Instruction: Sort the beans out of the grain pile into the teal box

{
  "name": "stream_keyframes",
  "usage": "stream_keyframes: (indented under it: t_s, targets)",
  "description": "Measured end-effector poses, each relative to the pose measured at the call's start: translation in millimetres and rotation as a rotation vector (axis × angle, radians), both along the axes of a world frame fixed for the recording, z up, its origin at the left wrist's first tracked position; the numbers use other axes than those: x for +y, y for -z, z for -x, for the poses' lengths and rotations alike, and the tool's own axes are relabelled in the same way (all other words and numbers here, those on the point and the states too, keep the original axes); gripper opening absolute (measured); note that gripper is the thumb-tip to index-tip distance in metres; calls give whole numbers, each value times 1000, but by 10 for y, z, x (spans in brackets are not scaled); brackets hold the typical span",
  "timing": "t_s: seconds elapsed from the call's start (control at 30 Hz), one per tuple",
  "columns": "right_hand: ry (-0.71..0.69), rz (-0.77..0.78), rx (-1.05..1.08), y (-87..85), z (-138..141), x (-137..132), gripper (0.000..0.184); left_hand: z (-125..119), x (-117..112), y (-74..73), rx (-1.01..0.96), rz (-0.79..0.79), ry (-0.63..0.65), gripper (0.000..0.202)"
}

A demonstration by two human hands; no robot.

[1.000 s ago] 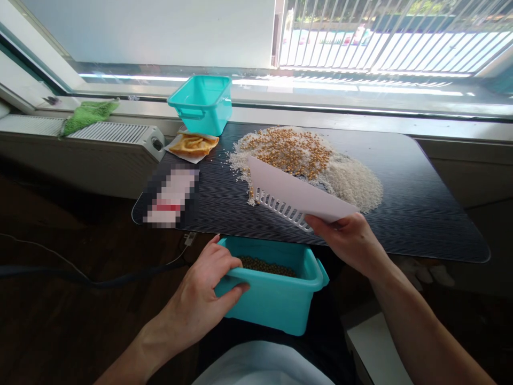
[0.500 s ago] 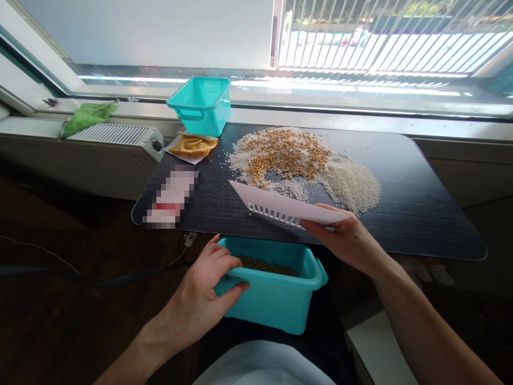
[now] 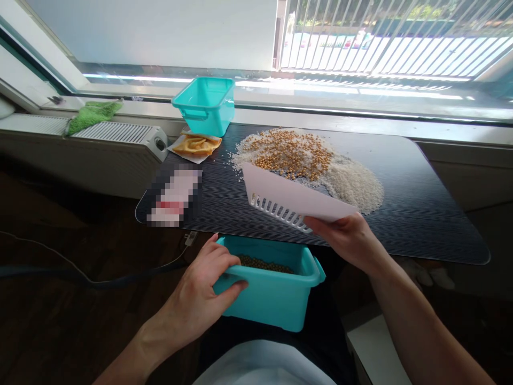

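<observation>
My left hand (image 3: pixel 212 289) grips the near left rim of a turquoise plastic bin (image 3: pixel 268 299) below the table's front edge. Small olive-brown round grains (image 3: pixel 264 263) lie inside that bin. In my right hand (image 3: pixel 340 232) is a white slotted plastic sheet (image 3: pixel 296 195), tilted, with its slots along the lower edge. It hovers over the table's front, between the bin and a spread heap of white grains (image 3: pixel 355 184). Golden round grains (image 3: pixel 294 149), like peas or soybeans, lie scattered on top of the heap's left part.
The dark table (image 3: pixel 425 214) has rounded corners. At its back left stands a second turquoise bin (image 3: pixel 210 109), with a yellow-orange cloth (image 3: pixel 196 144) on white paper before it. A blurred-out item (image 3: pixel 172 198) lies at the left. A green cloth (image 3: pixel 94 115) rests on the radiator (image 3: pixel 120 133).
My right hand has tipped the slotted sheet so more of its face and slots show, and its left end has risen. The left hand still holds the bin, which has hardly moved.
</observation>
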State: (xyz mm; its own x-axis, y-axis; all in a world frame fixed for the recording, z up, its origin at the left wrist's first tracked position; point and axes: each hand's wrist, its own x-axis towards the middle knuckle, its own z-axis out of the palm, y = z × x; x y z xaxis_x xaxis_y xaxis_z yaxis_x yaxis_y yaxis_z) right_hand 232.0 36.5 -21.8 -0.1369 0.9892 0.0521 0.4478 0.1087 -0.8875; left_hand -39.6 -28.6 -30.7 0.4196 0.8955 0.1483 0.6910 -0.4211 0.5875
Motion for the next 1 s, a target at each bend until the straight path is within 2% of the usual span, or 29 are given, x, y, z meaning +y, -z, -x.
stream_keyframes:
  t_s: [0.1, 0.2, 0.5, 0.83, 1.0]
  targets:
    - [174, -51, -59, 75, 81, 60, 28, -13, 1, -17, -11, 8, 25, 8]
    - [207, -80, -117, 112, 114, 131, 27, -19, 0, -19, -16, 23, 38, 8]
    - [106, -88, -175, 148, 128, 219, 26, -15, -3, -3, -21, 22, 42, 8]
    - [-30, -41, -89, -15, 192, 153, 26, 21, -4, 3, -6, 5, 29, 8]
    - [-45, -44, -72, -10, 157, 134, 27, 71, -10, 8, 13, -7, 12, 9]
